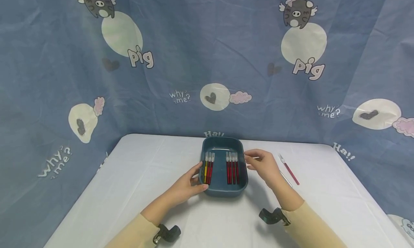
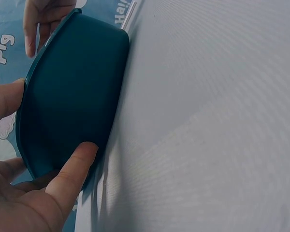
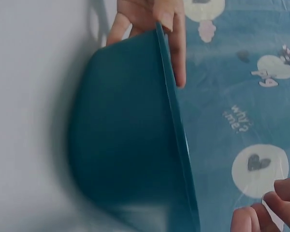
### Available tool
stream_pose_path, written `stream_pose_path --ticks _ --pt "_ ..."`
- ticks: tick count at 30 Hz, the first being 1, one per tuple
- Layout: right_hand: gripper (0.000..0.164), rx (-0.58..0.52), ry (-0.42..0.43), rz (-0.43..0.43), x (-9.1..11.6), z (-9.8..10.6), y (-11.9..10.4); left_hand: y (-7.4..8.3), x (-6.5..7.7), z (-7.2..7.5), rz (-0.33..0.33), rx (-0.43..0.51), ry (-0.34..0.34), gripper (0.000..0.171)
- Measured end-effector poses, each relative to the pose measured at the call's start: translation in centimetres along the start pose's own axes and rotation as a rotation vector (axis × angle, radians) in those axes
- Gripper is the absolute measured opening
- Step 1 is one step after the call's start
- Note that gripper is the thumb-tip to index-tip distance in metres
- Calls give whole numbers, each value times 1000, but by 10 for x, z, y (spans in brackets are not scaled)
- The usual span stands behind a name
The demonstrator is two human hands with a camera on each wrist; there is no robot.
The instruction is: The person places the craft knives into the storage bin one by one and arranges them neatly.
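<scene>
A dark teal plastic bin [image 1: 224,193] stands on the white table. Inside, slim pen-like tools with clear caps lie in two rows: a left row [image 1: 209,167] with one yellow handle among red ones, and a right row [image 1: 231,168] of several red ones. My left hand [image 1: 185,187] holds the bin's near left corner, thumb against the outer wall and fingers at the rim. Beside the right rim is my right hand [image 1: 263,165], fingers bent. In the right wrist view, a pale sliver [image 3: 274,215] shows between its fingertips; I cannot tell whether it is held.
Right of my right forearm, a red-handled tool [image 1: 290,171] with a pale tip lies on the table [image 1: 323,201]. A thin silvery stick [image 1: 286,179] lies close by, partly covered by the forearm. Behind the table hangs a blue printed cloth [image 1: 245,122].
</scene>
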State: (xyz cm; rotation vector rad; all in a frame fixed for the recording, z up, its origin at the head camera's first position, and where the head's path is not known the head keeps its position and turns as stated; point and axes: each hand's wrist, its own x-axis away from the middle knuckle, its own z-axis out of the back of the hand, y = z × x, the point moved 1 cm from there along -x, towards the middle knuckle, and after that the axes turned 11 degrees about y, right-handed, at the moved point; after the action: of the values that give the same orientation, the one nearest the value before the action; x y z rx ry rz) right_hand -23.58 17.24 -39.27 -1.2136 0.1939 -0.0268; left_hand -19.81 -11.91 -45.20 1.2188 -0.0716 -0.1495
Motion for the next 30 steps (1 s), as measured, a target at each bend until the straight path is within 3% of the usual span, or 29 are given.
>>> stream_pose_path --ticks 19,30 --pt "33 151 44 71 1 58 30 -2 -1 0 14 20 -14 89" --pt "37 219 49 64 -5 85 46 -3 -2 0 6 0 -3 89"
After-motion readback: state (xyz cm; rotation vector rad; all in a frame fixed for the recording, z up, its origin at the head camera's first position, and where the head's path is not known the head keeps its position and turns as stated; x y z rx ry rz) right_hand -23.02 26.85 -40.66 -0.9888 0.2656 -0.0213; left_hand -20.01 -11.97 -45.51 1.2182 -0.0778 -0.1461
